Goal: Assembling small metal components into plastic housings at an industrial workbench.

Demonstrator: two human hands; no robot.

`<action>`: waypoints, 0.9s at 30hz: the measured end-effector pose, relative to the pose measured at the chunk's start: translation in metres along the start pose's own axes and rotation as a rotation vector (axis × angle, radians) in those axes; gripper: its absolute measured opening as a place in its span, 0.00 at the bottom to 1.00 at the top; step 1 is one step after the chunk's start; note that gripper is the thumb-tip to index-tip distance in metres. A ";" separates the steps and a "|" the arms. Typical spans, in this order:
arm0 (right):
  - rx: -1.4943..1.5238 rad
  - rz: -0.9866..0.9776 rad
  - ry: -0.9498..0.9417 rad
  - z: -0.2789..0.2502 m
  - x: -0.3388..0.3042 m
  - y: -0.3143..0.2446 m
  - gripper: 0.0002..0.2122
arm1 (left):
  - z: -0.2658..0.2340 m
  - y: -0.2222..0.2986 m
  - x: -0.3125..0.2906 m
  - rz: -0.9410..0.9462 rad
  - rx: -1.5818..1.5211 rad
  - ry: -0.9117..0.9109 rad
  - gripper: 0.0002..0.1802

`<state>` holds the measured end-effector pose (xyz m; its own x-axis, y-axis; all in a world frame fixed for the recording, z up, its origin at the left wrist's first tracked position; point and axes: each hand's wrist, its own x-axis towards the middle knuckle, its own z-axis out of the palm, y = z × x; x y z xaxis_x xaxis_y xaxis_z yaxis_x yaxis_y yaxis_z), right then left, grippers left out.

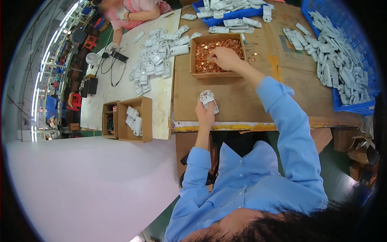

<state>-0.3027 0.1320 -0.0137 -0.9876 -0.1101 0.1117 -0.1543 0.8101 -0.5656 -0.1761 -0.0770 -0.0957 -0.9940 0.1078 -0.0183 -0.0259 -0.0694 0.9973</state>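
Note:
A white plastic housing rests in my left hand, gripped near the table's front edge. Small copper-coloured metal pieces fill a shallow cardboard box just beyond it. Over the right half of that box is my right hand, its fingers pinched together low against the pieces. Whatever sits between those fingertips is too small to make out.
Loose white housings lie piled on the left table. A cardboard box there holds several more. Blue crates of housings stand at right and far back. Across the left table, a person in pink reaches toward a cabled black device.

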 end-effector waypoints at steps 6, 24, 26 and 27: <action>-0.233 -0.014 -0.203 0.026 0.034 0.005 0.08 | 0.003 0.008 -0.002 -0.054 0.012 0.002 0.15; -0.031 0.074 0.085 -0.003 0.011 0.000 0.06 | 0.003 0.007 0.001 0.016 0.024 0.033 0.13; 0.108 -0.011 0.261 -0.007 -0.003 0.003 0.08 | 0.003 0.009 0.000 0.039 0.013 0.016 0.13; 0.166 0.002 0.246 -0.014 -0.013 -0.002 0.08 | 0.003 0.010 0.000 0.024 -0.036 0.006 0.13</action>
<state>-0.2891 0.1402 -0.0029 -0.9546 0.0503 0.2937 -0.1752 0.7026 -0.6897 -0.1759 -0.0749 -0.0859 -0.9950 0.1001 0.0049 -0.0059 -0.1073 0.9942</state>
